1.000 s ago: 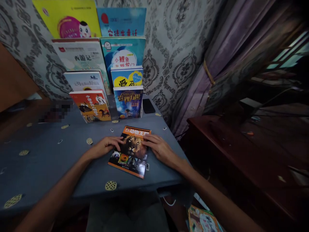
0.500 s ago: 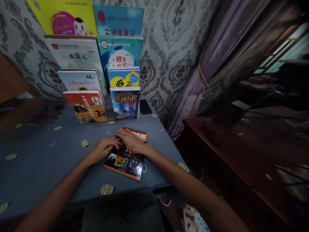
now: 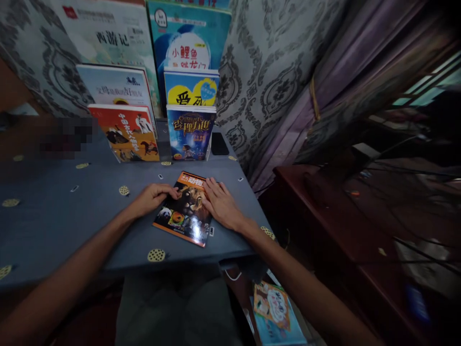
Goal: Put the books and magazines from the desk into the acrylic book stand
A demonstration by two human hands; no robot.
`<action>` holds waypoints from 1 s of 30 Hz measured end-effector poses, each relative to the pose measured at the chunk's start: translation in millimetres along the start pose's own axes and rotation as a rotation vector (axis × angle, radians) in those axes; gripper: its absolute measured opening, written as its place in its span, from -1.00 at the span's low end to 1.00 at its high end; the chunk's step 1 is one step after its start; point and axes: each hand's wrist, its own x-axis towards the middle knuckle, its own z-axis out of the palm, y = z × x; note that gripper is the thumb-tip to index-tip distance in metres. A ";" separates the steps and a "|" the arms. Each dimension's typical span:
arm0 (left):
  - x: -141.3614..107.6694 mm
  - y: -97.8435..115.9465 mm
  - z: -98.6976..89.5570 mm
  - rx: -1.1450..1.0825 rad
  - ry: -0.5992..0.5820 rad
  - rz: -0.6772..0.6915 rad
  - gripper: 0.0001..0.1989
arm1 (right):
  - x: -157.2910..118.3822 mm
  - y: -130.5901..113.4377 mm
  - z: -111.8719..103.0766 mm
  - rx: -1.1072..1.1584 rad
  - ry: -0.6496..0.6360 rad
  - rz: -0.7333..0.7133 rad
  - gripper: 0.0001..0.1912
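Observation:
A closed book (image 3: 190, 204) with a lion, a panda and an orange border on its cover lies flat and slightly turned on the blue-grey tablecloth (image 3: 97, 211). On its left edge rests my left hand (image 3: 153, 198), fingers bent and close together, its fingertips on the cover. My right hand (image 3: 224, 204) lies palm down over the book's upper right side, fingers stretched out. Behind the book stand a red-orange book (image 3: 126, 134) and a dark blue book (image 3: 190, 134), both upright.
Taller books, such as a teal one (image 3: 190, 33), rise behind in two rows. A black phone (image 3: 219, 143) lies right of them. Below the table's right edge are more books (image 3: 275, 312). A dark red desk (image 3: 334, 230) stands at the right, near a purple curtain (image 3: 288, 115).
My right hand has moved from the middle of the cover to its right side, uncovering the lion. The view has tilted down, so the standing books sit higher and larger.

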 end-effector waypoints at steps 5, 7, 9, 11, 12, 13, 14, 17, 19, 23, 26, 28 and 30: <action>-0.1 -1.5 0.1 0.016 0.015 -0.006 -0.74 | -38.3 -39.1 1.0 -0.023 -0.032 -0.079 -0.33; -0.4 -0.6 0.8 0.014 0.024 -0.007 -0.74 | -50.8 -54.2 2.3 -0.001 -0.045 -0.152 -0.36; -0.9 1.4 1.4 0.011 0.028 -0.007 -0.74 | -58.5 -67.7 3.2 0.029 -0.070 -0.243 -0.40; -1.2 3.9 1.3 0.014 0.025 -0.009 -0.74 | -60.0 -79.3 3.9 0.059 -0.106 -0.329 -0.43; -1.3 5.0 1.0 0.013 0.022 -0.012 -0.74 | -58.3 -84.4 4.2 0.072 -0.122 -0.363 -0.44; -1.2 6.1 0.4 0.008 0.018 -0.016 -0.74 | -55.1 -89.2 4.4 0.084 -0.131 -0.395 -0.46; -1.0 6.9 -0.3 -0.002 0.014 -0.024 -0.74 | -50.7 -93.8 4.6 0.094 -0.135 -0.431 -0.47; 0.2 8.0 -2.4 -0.058 0.005 -0.060 -0.76 | -33.2 -106.0 4.2 0.106 -0.124 -0.549 -0.52; 0.9 8.0 -3.2 -0.088 0.002 -0.079 -0.76 | -21.8 -111.9 3.4 0.102 -0.121 -0.611 -0.54; 0.8 5.4 -3.0 -0.086 0.003 -0.078 -0.75 | -12.3 -113.4 0.7 0.120 -0.148 -0.645 -0.56; -0.1 3.4 -2.3 -0.037 0.008 -0.059 -0.73 | -22.0 -103.0 -3.7 0.252 -0.155 -0.608 -0.59; -1.1 5.7 -1.0 0.045 0.010 -0.042 -0.71 | -34.2 -91.3 -8.5 0.398 -0.137 -0.537 -0.63; -2.9 13.3 3.0 0.180 0.014 -0.033 -0.69 | -46.4 -76.1 -14.4 0.542 -0.094 -0.436 -0.67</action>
